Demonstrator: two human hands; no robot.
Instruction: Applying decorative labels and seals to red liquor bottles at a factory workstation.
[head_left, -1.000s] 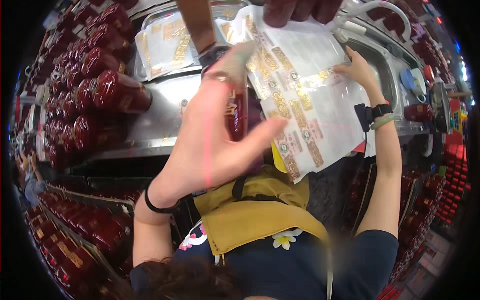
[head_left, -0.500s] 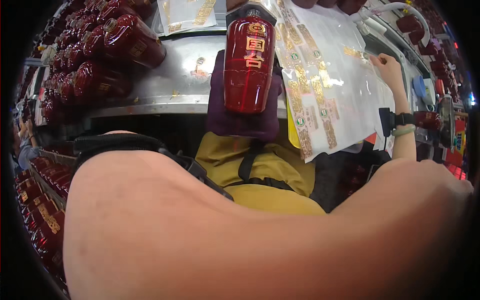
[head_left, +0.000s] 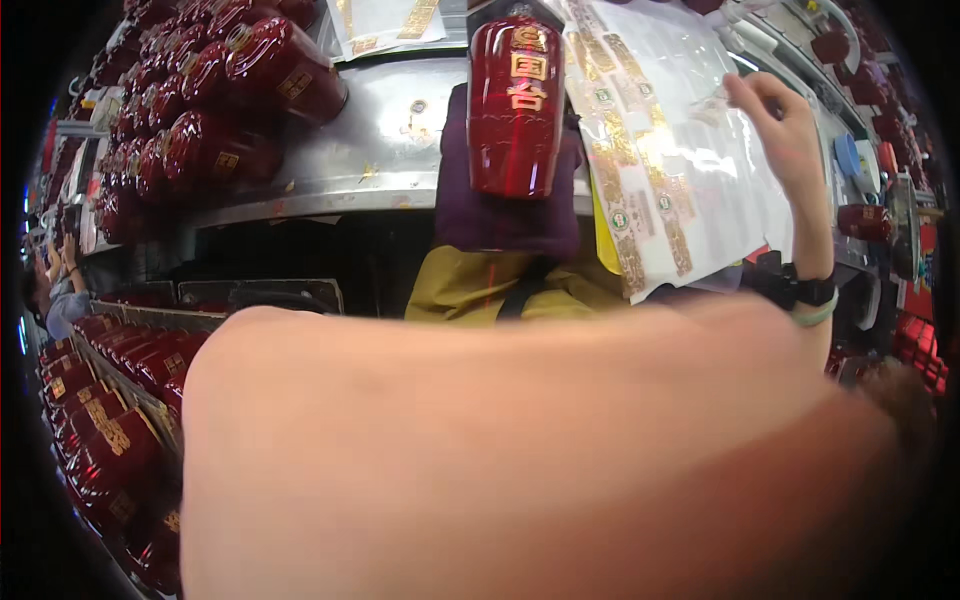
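A glossy dark red bottle [head_left: 515, 125] with gold raised lettering lies on a purple cloth pad [head_left: 508, 225] at the metal table's edge, its neck pointing away from me. To its right, white backing sheets [head_left: 700, 200] carry rows of gold stickers. Over these sheets is my right hand [head_left: 785, 125], its thumb and finger closed at a small clear, gold-flecked sticker [head_left: 710, 108]. A black watch and a pale green bangle sit at that wrist. A large stretch of my bare arm fills the lower picture, very close and blurred; my left hand is not visible.
Several red bottles [head_left: 285, 75] are heaped on the metal table [head_left: 385, 140] at the left. Crates of more bottles [head_left: 115, 440] stand at the lower left. Another person's hands [head_left: 65, 255] show at the far left. A yellow sheet [head_left: 603, 225] peeks from under the sticker sheets.
My right hand has moved slightly up over the sheets, and the sticker by its fingers has shifted. The near arm covers more of my lap. The whole view has tilted a little.
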